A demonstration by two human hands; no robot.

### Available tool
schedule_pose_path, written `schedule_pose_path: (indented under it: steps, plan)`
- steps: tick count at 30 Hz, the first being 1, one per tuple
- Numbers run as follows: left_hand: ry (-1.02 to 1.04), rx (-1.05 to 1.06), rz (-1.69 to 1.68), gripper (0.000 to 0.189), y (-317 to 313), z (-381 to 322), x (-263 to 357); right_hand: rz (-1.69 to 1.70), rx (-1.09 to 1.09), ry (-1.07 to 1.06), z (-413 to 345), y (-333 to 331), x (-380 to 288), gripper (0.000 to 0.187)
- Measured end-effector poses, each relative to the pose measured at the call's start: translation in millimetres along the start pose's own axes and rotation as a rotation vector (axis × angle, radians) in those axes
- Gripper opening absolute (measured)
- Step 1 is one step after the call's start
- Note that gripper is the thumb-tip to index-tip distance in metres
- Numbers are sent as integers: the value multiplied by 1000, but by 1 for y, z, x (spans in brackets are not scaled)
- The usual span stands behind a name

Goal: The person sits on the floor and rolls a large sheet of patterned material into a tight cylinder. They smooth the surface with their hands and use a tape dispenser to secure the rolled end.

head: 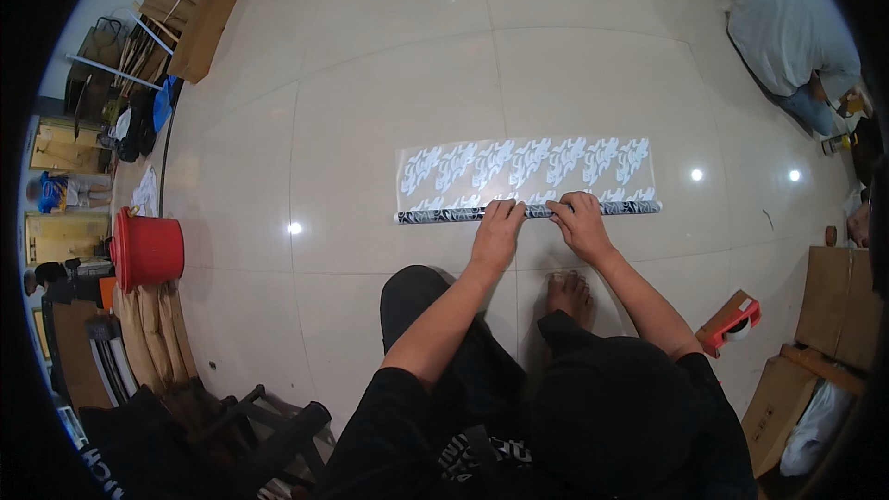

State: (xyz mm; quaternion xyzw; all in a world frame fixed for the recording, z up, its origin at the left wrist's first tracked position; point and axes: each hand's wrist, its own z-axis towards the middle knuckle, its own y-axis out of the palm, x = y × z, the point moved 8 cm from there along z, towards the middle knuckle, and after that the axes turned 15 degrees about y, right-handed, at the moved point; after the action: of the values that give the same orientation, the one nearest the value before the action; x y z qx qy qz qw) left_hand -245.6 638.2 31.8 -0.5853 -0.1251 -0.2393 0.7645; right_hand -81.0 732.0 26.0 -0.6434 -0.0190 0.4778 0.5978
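Note:
On the tiled floor lies a sheet of clear film printed with a white repeating pattern (526,163). Its near part is wound into a thin roll (444,214) with a black and grey pattern, lying crosswise in front of me. White ends show at both sides of the roll. My left hand (499,236) rests on it just left of the middle, with fingertips over its top. Close beside it, my right hand (583,226) presses on the roll with thumb and fingers bent. Most of the flat film lies beyond both hands. Whether the fingers close around the roll is hard to tell.
A red tape dispenser (733,325) lies at the right, near cardboard boxes (781,406). A red bucket (149,251) stands at the left, by brown paper-wrapped rolls (154,333). A person in a light shirt (795,24) crouches at the upper right. Dark chair-like frames are at the lower left.

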Motion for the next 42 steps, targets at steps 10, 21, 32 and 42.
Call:
schedule_pose_path:
  steps: [10,21,32,42]
  plan:
    - [-134,-57,-109,34,4,6,-23,-24,-63,48,10,23,-10,50]
    - [-626,269,-62,41,-114,-65,-153,57,-39,67,16,10,-12,44]
    - [-978,305,-99,25,-142,-141,-198,129,21,53,20,-2,-18,38]
    - [-967,58,106,49,-146,-115,-184,112,-1,28,24,2,-14,38]
